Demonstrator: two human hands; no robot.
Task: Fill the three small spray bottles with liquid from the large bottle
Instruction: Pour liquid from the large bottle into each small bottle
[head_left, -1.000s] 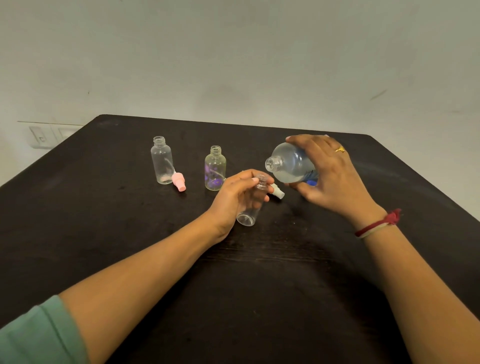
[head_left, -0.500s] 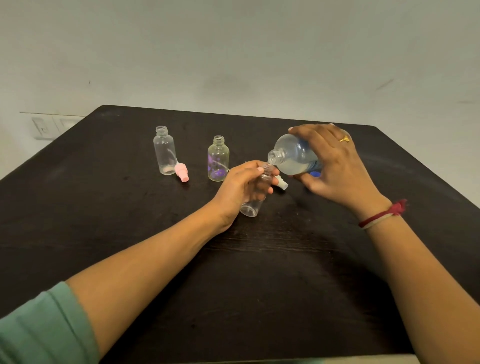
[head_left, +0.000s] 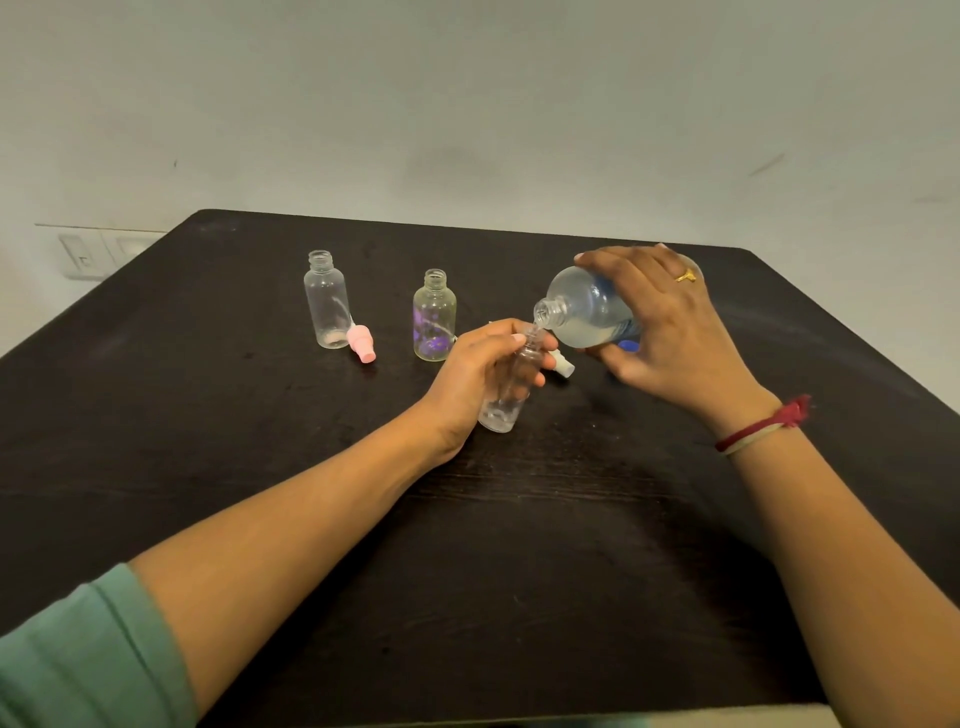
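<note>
My right hand (head_left: 670, 332) grips the large clear bottle (head_left: 587, 312), tipped on its side with its open mouth pointing down-left. That mouth sits right over the neck of a small clear bottle (head_left: 506, 400), which my left hand (head_left: 483, 369) holds tilted on the dark table (head_left: 519, 571). A little liquid lies at the small bottle's bottom. Two more small open bottles stand upright behind: a clear one (head_left: 326, 301) at the left and one with purple marks (head_left: 434, 317) beside it.
A pink spray cap (head_left: 362, 343) lies by the left bottle. A white spray cap (head_left: 562, 364) lies just behind the held bottle, and a blue cap (head_left: 627, 345) shows under the large bottle. A wall socket (head_left: 83, 254) is at the far left.
The large bottle has tipped further and moved left until its mouth meets the small bottle's neck. Liquid now shows in the small bottle's bottom.
</note>
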